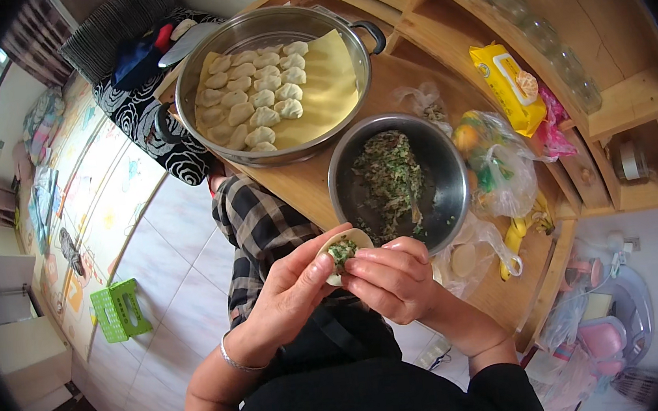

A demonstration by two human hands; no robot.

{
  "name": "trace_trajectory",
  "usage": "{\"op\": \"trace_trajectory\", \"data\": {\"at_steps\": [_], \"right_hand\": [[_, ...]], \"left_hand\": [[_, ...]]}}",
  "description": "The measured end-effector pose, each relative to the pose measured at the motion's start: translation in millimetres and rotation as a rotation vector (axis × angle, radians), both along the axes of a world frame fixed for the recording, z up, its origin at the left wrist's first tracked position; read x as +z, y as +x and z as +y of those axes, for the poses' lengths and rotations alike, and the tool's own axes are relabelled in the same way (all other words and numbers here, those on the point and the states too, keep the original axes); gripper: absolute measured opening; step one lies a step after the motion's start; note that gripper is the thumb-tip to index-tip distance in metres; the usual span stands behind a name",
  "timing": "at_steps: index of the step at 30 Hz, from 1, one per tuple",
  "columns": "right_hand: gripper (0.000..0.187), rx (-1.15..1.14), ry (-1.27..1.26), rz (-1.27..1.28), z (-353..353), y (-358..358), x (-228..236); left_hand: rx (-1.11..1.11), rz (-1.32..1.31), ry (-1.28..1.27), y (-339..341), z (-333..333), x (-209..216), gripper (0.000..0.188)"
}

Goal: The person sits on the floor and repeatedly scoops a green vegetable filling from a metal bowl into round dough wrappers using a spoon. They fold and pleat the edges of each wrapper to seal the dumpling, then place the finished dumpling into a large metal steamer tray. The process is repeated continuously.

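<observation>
My left hand (298, 278) holds a round dumpling wrapper (357, 237) with green-flecked filling (341, 253) on it, thumb at its near side. The fingers of my right hand (393, 278) are closed at the wrapper's right edge. Just beyond my hands stands a steel bowl (456, 209), part full of chopped filling (389, 168); a thin utensil seems to stick out of it. Farther left, a large steel steamer pot (292, 156) holds rows of folded dumplings (263, 98) on a yellow liner (329, 110).
Right of the bowl lie a plastic bag of fruit (505, 180), bananas (516, 244) and a bag with pale round discs (461, 260). A yellow wipes pack (509, 89) sits by the wooden shelves (628, 105). A green stool (120, 311) stands on the floor at left.
</observation>
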State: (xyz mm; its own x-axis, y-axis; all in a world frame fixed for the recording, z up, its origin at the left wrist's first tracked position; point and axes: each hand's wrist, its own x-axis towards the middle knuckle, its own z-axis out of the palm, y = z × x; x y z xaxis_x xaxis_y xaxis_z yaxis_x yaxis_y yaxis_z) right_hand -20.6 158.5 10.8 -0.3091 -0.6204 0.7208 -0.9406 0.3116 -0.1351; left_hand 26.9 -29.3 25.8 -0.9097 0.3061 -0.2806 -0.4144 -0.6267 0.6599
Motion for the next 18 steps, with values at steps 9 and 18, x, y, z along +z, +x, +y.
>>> {"op": "trace_trajectory", "data": {"at_steps": [9,18], "right_hand": [[0.025,0.012,-0.048,-0.049,0.2,-0.2,5.2],[0.025,-0.002,-0.073,-0.06,-0.7,-2.0,6.6]], "left_hand": [[0.012,0.125,-0.213,3.1,3.7,-2.3,0.045],[0.014,0.112,-0.196,5.6,4.0,2.6,0.044]]}}
